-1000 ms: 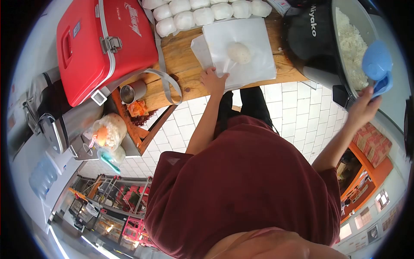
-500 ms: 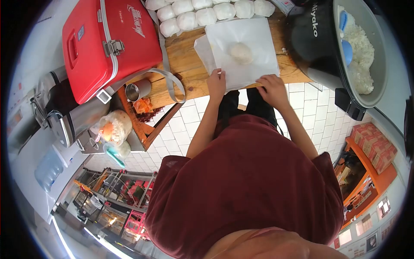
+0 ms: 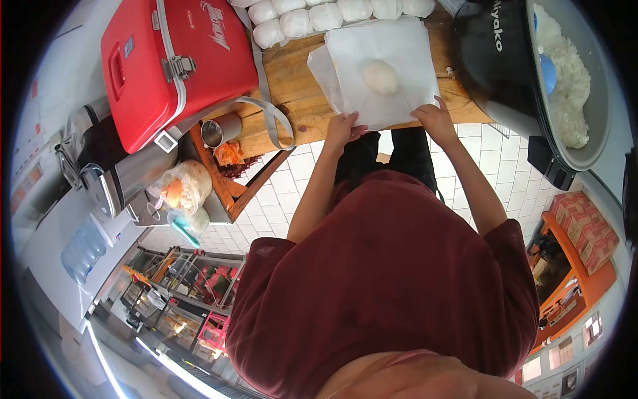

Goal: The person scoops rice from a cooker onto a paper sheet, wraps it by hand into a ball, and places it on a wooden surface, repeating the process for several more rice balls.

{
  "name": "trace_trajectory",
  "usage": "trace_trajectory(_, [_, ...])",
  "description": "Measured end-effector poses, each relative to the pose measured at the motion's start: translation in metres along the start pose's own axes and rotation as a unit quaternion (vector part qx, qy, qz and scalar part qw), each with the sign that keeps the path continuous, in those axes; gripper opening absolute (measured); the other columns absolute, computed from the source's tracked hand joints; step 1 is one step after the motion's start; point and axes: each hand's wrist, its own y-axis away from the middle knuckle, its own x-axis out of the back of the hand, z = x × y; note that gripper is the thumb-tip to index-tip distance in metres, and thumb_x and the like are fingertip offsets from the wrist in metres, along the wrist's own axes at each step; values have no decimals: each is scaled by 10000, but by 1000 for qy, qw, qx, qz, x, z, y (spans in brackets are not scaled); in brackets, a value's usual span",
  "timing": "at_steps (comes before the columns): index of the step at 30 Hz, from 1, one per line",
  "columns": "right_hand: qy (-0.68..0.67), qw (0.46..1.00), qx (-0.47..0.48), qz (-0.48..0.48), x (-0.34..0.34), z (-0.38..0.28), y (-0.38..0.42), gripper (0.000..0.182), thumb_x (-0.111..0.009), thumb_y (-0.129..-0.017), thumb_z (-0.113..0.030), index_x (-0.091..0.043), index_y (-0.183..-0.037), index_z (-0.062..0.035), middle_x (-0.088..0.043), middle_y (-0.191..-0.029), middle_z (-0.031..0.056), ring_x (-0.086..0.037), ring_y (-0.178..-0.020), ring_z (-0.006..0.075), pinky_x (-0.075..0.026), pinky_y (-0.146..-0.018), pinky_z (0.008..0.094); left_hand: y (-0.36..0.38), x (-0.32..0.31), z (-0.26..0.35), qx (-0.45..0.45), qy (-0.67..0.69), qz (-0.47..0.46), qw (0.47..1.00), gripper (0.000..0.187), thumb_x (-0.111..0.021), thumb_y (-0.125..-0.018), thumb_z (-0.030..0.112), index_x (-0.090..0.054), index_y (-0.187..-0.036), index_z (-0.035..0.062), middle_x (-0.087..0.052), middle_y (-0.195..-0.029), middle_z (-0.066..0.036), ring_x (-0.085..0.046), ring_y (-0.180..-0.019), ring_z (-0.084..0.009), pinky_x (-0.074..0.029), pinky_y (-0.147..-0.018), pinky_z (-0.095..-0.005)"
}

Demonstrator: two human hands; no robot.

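Observation:
A rounded mound of white rice (image 3: pixel 380 76) lies on a stack of white paper sheets (image 3: pixel 352 53) near the front edge of the wooden table (image 3: pixel 299 73). My left hand (image 3: pixel 343 131) pinches the paper's near left corner, its fingers closed. At the near right corner, my right hand (image 3: pixel 435 122) has its fingers closed on the same paper. Rows of white wrapped bundles (image 3: pixel 296 23) sit behind the sheets. To the right stands a black rice cooker (image 3: pixel 492 66) full of white rice (image 3: pixel 565 80), with a blue scoop (image 3: pixel 547 73) in it.
A red cooler box (image 3: pixel 179 60) with a grey strap (image 3: pixel 282 126) stands on the left. Near it are a metal cup (image 3: pixel 220 130) and a bag of food (image 3: pixel 186 186). Orange shelving (image 3: pixel 585 266) holds red cartons (image 3: pixel 585 229) at the lower right.
My right hand has closed on the paper's corner, and my left hand has turned inward at its edge. The whole scene has shifted slightly right in view.

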Motion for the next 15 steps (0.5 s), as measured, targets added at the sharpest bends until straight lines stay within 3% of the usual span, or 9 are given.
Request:
trace_trajectory(4, [-42, 970, 8, -239, 28, -11, -11, 84, -577, -820, -190, -637, -835, -133, -610, -807, 25, -608, -881, 200, -429, -842, 422, 17, 17, 1, 120, 279, -64, 951, 250, -502, -921, 265, -575, -813, 51, -674, -885, -116, -630, -721, -162, -494, -631, -285])
trace_trajectory(6, [-75, 977, 1, -199, 29, -13, -19, 107, -581, -825, -212, -631, -829, -118, -610, -800, 42, -608, -865, 218, -440, -820, 423, 32, 12, -12, 138, 379, -100, 910, 230, -509, -909, 253, -579, -806, 60, -671, -910, -110, -626, -780, -171, -497, -676, -319])
trace_trajectory(8, [-104, 982, -6, -160, 27, -5, -25, 137, -585, -830, -235, -625, -824, -103, -611, -794, 58, -608, -849, 236, -451, -797, 423, 26, -10, -47, -85, 136, -165, 973, 184, -524, -877, 233, -598, -821, 74, -670, -928, -101, -601, -886, -187, -461, -805, -362])
trace_trajectory(9, [-105, 979, -28, -174, 24, 2, -31, 147, -595, -821, -236, -630, -841, -95, -614, -805, 74, -608, -846, 256, -457, -778, 420, 42, -22, -34, -90, -184, -161, 966, 163, -532, -839, 209, -630, -896, 91, -639, -1085, -88, -559, -1029, -208, -420, -898, -358])
trace_trajectory(10, [-107, 975, -51, -188, 21, 8, -37, 162, -605, -811, -238, -634, -859, -86, -616, -816, 90, -607, -843, 277, -464, -759, 416, 37, -25, -29, -306, -384, -168, 855, 193, -552, -827, 204, -629, -969, 98, -599, -1164, -67, -528, -1099, -214, -417, -914, -367])
trace_trajectory(11, [-106, 975, -53, -187, 19, 15, -42, 162, -605, -811, -238, -634, -859, -86, -616, -816, 90, -607, -843, 277, -464, -759, 416, 28, -27, -24, -492, -545, -158, 660, 253, -572, -814, 198, -629, -1042, 105, -559, -1243, -46, -496, -1169, -221, -413, -929, -376])
trace_trajectory(12, [-145, 973, -69, -166, 17, 22, -45, 155, -620, -805, -210, -634, -859, -65, -618, -822, 106, -603, -837, 290, -467, -747, 403, 13, -28, -25, -493, -546, -160, 658, 253, -572, -814, 198, -629, -1042, 105, -559, -1243, -46, -496, -1169, -221, -413, -929, -376])
trace_trajectory(14, [-216, 956, -94, -175, 15, 38, -55, 153, -642, -791, -168, -642, -887, -50, -633, -883, 128, -603, -860, 300, -468, -758, 388, -25, -28, -30, -601, -621, -111, 491, 405, -591, -809, 270, -572, -1187, 126, -457, -1361, -13, -403, -1277, -193, -370, -993, -375])
trace_trajectory(15, [-216, 956, -97, -175, 16, 45, -63, 153, -642, -791, -168, -642, -887, -50, -633, -883, 128, -603, -860, 300, -468, -758, 388, -36, -28, -23, -602, -620, -113, 490, 405, -591, -809, 270, -572, -1187, 126, -457, -1361, -13, -403, -1277, -193, -370, -993, -375])
